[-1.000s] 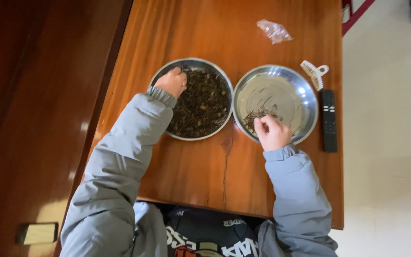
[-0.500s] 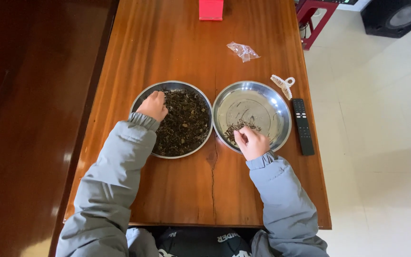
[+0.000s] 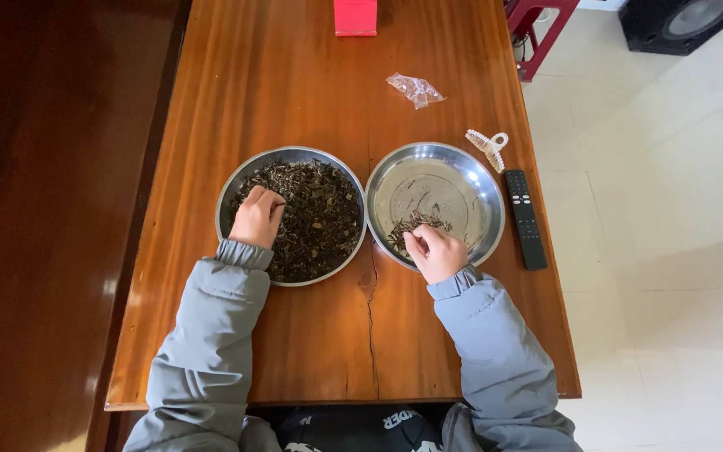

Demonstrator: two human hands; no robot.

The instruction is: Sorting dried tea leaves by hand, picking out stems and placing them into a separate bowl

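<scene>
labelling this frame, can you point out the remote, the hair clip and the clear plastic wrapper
remote [image 3: 525,218]: head view, middle of its black body
hair clip [image 3: 487,146]: head view, on its pale teeth
clear plastic wrapper [image 3: 414,89]: head view, centre of the crumpled film

Two pans side by side on table [image 3: 294,351], rims touching: left pan [image 3: 236,180] full of leaves [image 3: 320,218], right pan [image 3: 470,180] with a small heap [image 3: 416,224] at its near edge. Left hand [image 3: 257,218] in the left pan's leaves; right hand [image 3: 435,251] at the heap. Remote [image 3: 525,219] just right of right pan, clip [image 3: 487,146] behind remote, wrapper [image 3: 414,89] farther back, box [image 3: 355,17] at far edge.
</scene>
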